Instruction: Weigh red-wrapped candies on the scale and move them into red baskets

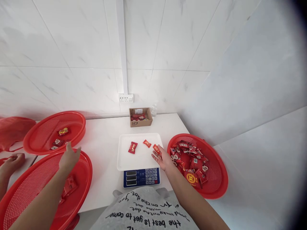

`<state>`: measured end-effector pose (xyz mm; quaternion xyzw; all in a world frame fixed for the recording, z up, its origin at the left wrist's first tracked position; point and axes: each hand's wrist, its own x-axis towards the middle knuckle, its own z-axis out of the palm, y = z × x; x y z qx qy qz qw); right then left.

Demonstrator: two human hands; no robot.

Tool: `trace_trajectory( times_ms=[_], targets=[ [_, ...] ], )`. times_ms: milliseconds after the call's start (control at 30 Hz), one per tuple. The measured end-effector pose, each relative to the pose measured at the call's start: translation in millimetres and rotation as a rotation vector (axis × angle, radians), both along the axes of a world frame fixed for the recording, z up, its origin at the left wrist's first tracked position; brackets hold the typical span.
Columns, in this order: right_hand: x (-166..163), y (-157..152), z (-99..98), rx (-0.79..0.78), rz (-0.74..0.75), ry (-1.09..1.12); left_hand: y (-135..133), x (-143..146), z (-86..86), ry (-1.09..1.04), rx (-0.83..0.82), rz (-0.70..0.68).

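A white scale tray (141, 159) sits on a blue digital scale (141, 177) in front of me, with two red candy packets (132, 147) lying on it. At the tray's right edge my right hand (161, 158) rests palm up, a third red packet (157, 149) at its fingertips. My left hand (69, 157) hovers with fingers apart over the far rim of a red mesh basket (82, 179) at the near left, holding nothing. That basket holds a few red packets (69, 185).
A red basket (217, 179) full of red packets stands right of the scale. Another red basket (76, 123) with a few packets sits at the back left. A small cardboard box (140, 117) stands by the wall. Another person's hand (11, 161) is at the far left.
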<state>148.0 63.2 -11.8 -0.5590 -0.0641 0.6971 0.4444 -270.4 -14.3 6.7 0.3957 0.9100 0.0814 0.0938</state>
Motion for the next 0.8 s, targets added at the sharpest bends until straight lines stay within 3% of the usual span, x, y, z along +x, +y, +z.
trace_trajectory(
  times_ms=[100,200,300,367,500,633,800],
  targets=[
    [-2,-7,2.0,0.016,0.122,0.016,6,41,-5.4,-0.119,0.137,-0.115],
    [-5,-12,4.6,0.040,0.260,-0.026,16,98,-18.5,-0.250,0.240,-0.370],
    [-2,-14,2.3,0.047,0.271,-0.172,25,155,-33.1,-0.247,0.256,-0.695],
    [2,-15,-0.7,0.061,0.236,-0.261,31,186,-42.3,-0.246,0.225,-0.841],
    [8,-18,-3.0,0.112,0.206,-0.249,45,227,-59.7,-0.233,0.187,-0.900],
    [11,-26,0.0,0.219,0.275,-0.196,57,251,-68.9,-0.217,0.170,-0.963],
    [46,-33,-5.5,0.413,0.320,-0.506,61,268,-67.5,-0.095,0.153,-1.093]
  ],
)
